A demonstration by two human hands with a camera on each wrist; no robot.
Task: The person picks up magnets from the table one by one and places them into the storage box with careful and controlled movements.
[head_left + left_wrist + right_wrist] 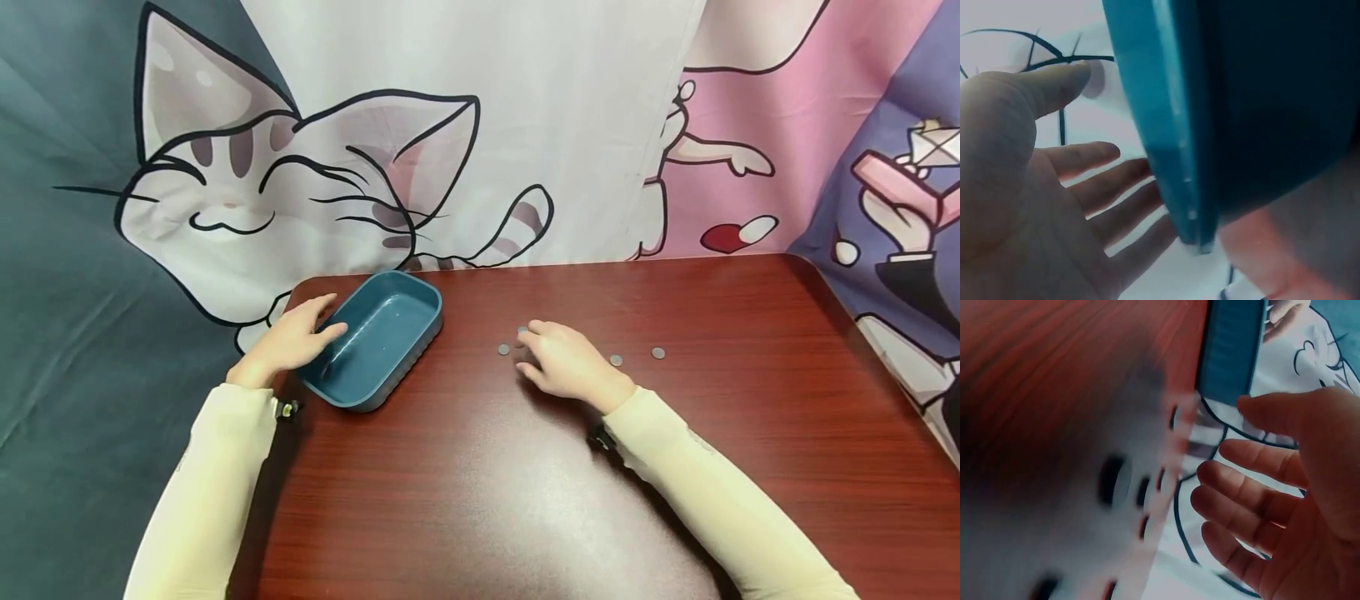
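A blue rectangular plastic bin (pixel 375 342) stands at the table's far left corner. My left hand (pixel 302 332) is at its left rim with fingers extended; in the left wrist view the fingertips (pixel 1141 169) are right beside the bin's wall (pixel 1147 81). Small grey coins lie on the table. My right hand (pixel 562 358) hovers above them, palm down, fingers loosely bent and holding nothing. One coin (pixel 503 350) lies just left of its fingers and another (pixel 522 331) is partly hidden by them. Further right lie two more, a nearer coin (pixel 616 360) and a farther coin (pixel 657 353).
The dark red wooden table (pixel 465 500) has rounded far corners. Right behind it hangs a printed cloth (pixel 585 167) with cartoon cats and figures. The bin sits close to the table's left edge, and my left forearm reaches in over that edge.
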